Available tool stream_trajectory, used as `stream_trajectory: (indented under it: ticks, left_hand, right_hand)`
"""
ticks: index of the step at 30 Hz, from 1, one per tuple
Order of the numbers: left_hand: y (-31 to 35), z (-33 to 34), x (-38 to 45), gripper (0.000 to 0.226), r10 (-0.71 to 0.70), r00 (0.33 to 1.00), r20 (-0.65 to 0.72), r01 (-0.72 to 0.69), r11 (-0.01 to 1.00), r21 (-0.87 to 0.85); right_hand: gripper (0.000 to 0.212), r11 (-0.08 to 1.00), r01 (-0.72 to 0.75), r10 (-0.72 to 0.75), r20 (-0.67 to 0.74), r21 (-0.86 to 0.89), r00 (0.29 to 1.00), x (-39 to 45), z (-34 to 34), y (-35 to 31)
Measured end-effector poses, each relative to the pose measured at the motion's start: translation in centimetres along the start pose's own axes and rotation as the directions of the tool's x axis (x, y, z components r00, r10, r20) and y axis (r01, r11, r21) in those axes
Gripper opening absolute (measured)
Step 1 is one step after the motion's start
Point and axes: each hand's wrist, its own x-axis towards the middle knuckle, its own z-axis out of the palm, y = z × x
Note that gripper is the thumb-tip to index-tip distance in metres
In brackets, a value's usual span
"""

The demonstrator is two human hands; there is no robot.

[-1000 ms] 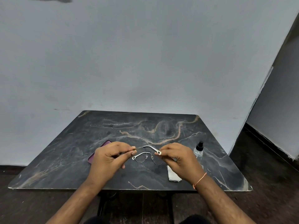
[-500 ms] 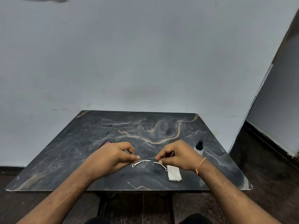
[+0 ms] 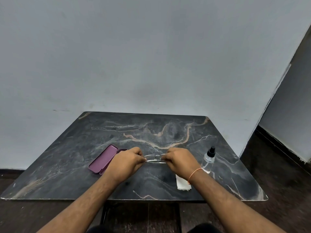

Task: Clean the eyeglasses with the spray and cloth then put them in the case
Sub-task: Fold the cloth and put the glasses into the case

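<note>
One pale grey wall [image 3: 151, 56] backed a dark veined marble table [image 3: 67, 165]. Left hand [image 3: 125, 163] and right hand [image 3: 180, 160] pinched thin metal-framed eyeglasses [image 3: 155, 159] between maroon oblong case [image 3: 103, 159] and clear spray bottle [image 3: 208, 161]; white cloth [image 3: 182, 184] nearby.
</note>
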Motion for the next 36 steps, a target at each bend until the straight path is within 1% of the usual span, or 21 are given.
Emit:
stream_trajectory:
  ticks: [2, 4, 8, 12, 15, 19, 22, 24, 28, 31, 33, 36]
  left_hand:
    - [0.0, 0.8, 0.1, 0.005, -0.02, 1.0, 0.006, 0.02, 1.0, 0.004]
    - [-0.2, 1.7, 0.0, 0.007, -0.044, 0.999, 0.008, 0.044, 0.999, 0.021]
    - [-0.3, 2.9, -0.4, 0.014, -0.096, 0.995, 0.016, 0.095, 0.994, 0.06]
    - [0.0, 3.3, -0.8, 0.011, -0.117, 0.993, 0.006, 0.116, 0.99, 0.074]
    - [0.1, 3.3, -1.2, 0.008, -0.127, 0.992, 0.011, 0.125, 0.989, 0.082]
    - [0.0, 3.3, -1.4, 0.016, -0.119, 0.992, 0.045, 0.115, 0.99, 0.079]
    - [0.1, 3.4, -1.5, 0.019, -0.117, 0.993, 0.027, 0.114, 0.989, 0.095]
    - [0.2, 3.3, -1.7, 0.018, -0.129, 0.992, 0.007, 0.128, 0.988, 0.087]
    - [0.6, 3.0, -2.3, 0.008, -0.176, 0.984, -0.021, 0.177, 0.983, 0.053]
    - [1.0, 2.9, -3.1, 0.01, -0.207, 0.978, -0.035, 0.208, 0.978, 0.031]
    - [1.3, 2.8, -3.6, 0.012, -0.236, 0.97, -0.049, 0.237, 0.972, -0.002]
    - [1.8, 3.1, -4.5, 0.014, -0.284, 0.956, -0.078, 0.278, 0.958, -0.076]
  right_hand:
    - [0.028, 0.999, -0.006, 0.005, -0.009, -0.051, 1.0, -0.1, 1.0, 0.1]
    - [0.031, 0.996, -0.02, 0.02, 0.007, -0.084, 1.0, -0.2, 2.0, 0.2]
    - [0.03, 0.995, -0.04, 0.042, 0.014, -0.095, 0.999, -0.8, 3.3, -0.1]
    - [0.029, 0.996, -0.037, 0.037, -0.011, -0.084, 0.999, -1.7, 3.8, -0.3]
    - [0.032, 0.994, -0.016, 0.014, -0.011, -0.113, 1.0, -2.1, 3.8, -0.5]
    - [0.031, 0.997, 0.02, -0.024, -0.056, -0.081, 0.998, -2.7, 3.6, -0.7]
    - [0.025, 0.997, 0.039, -0.044, -0.081, -0.063, 0.996, -3.2, 3.4, -0.8]
    - [0.021, 0.998, 0.045, -0.05, -0.102, -0.046, 0.993, -3.6, 3.3, -0.8]
    - [0.022, 0.998, 0.054, -0.05, -0.156, 0.022, 0.986, -4.6, 2.4, -0.5]
    - [0.022, 0.997, -0.01, 0.023, -0.163, 0.08, 0.986, -5.4, 1.7, 0.1]
    - [0.024, 0.982, -0.148, 0.163, -0.129, 0.119, 0.978, -5.9, 1.3, 0.9]
    - [0.026, 0.907, -0.379, 0.388, -0.017, 0.186, 0.921, -6.9, 0.9, 2.4]
